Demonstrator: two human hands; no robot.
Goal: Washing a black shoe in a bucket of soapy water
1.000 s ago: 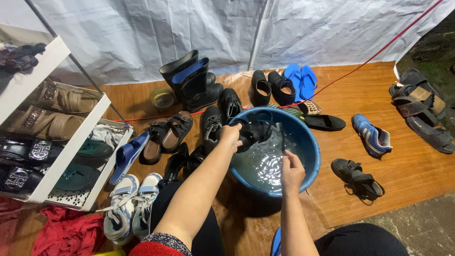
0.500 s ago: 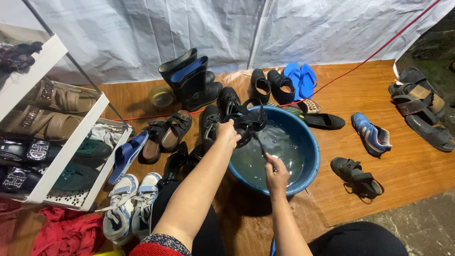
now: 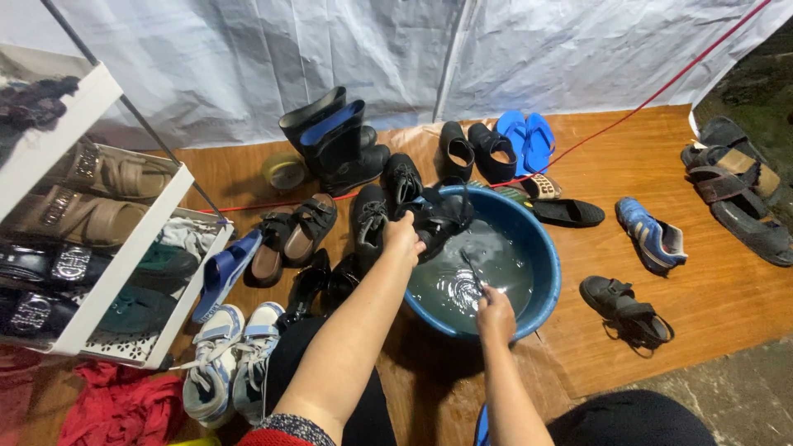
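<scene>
The left hand has its grip closed on a black sandal, holding it at the far-left rim of a blue basin so that the sandal hangs partly over the water. The right hand is at the near rim of the same basin, clenched on a slim dark tool — probably a brush, though it is too small to tell — whose far end points into the rippled water.

The basin sits on an orange-brown floor mat with footwear all around it. Just left of it stand black lace-up shoes and brown strapped sandals; farther off are dark rubber boots, black slip-ons and blue flip-flops. To the right lie a blue sports shoe and a black sandal on its own — well apart from the hands. Near left, white sneakers rest beside a white shoe rack filled with pairs, with red cloth below it.
</scene>
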